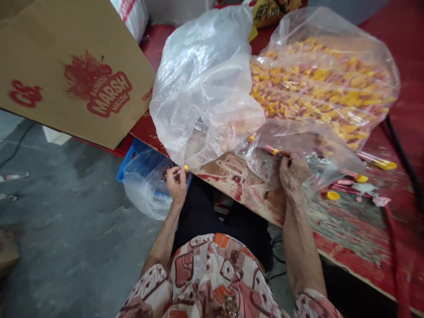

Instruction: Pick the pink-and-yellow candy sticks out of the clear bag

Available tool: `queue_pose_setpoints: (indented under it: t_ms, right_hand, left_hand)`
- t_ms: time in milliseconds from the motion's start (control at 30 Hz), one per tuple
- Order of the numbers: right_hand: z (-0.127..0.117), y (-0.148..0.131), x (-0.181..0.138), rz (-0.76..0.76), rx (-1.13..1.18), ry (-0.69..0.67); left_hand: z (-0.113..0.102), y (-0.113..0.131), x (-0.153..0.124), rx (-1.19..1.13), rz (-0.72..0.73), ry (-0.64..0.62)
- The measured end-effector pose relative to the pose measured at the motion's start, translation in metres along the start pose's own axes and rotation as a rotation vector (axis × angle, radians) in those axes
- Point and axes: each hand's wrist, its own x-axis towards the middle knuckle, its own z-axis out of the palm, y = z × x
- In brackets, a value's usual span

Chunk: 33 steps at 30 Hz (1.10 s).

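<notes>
My left hand [176, 184] is closed in a pinch on a small tube with a yellow cap [186, 167], above a clear plastic bag [141, 185] in a blue crate [127, 161]. Dark pieces show in that bag. My right hand [294, 172] is curled at the mouth of a clear bag [380, 62] of yellow-capped pieces. Just left of its fingertips is a small red tube with a yellow cap [274, 151]; whether the fingers grip it I cannot tell. Another yellow-capped piece [251, 138] lies nearby. A whitish plastic bag [205, 75] stands between my hands, farther back.
A cardboard carton [109, 53] printed with marshmallow lettering stands on the left. Right of my right hand lie a yellow cap [333, 195], a clear tube with a yellow end [386, 164] and wrapper scraps [367, 190]. A black cable [402, 154] crosses the worn red table [357, 247].
</notes>
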Motion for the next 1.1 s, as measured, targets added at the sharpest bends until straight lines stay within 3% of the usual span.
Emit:
queue_pose_setpoints:
  t_ms: [167, 267, 333, 433, 533, 633, 867, 1100]
  right_hand:
    - [-0.002, -0.002, -0.001, 0.009, -0.043, -0.042]
    - [-0.001, 0.0, -0.002, 0.007, -0.098, -0.035]
    - [-0.001, 0.002, -0.002, 0.004, -0.126, -0.025]
    - [-0.002, 0.005, -0.001, -0.021, -0.122, -0.031]
    - [-0.005, 0.006, -0.001, -0.041, -0.103, -0.047]
    - [-0.005, 0.006, -0.001, -0.053, -0.084, -0.07]
    - [-0.004, -0.004, -0.007, -0.044, -0.07, 0.097]
    - [0.002, -0.01, -0.014, -0.144, -0.122, -0.11]
  left_hand:
    - [-0.015, -0.022, 0.002, 0.246, -0.133, -0.016]
    - [-0.003, -0.009, 0.017, 0.22, -0.003, -0.002]
    - [0.021, 0.007, 0.038, 0.161, 0.151, -0.078]
    - [0.076, 0.03, 0.083, 0.126, 0.306, -0.217]
    - [0.127, 0.045, 0.126, 0.167, 0.298, -0.296]
    - [0.154, 0.049, 0.149, 0.213, 0.257, -0.299]
    - [0.15, 0.045, 0.151, 0.244, 0.22, -0.284]
    - [0.143, 0.05, 0.146, 0.291, 0.23, -0.322]
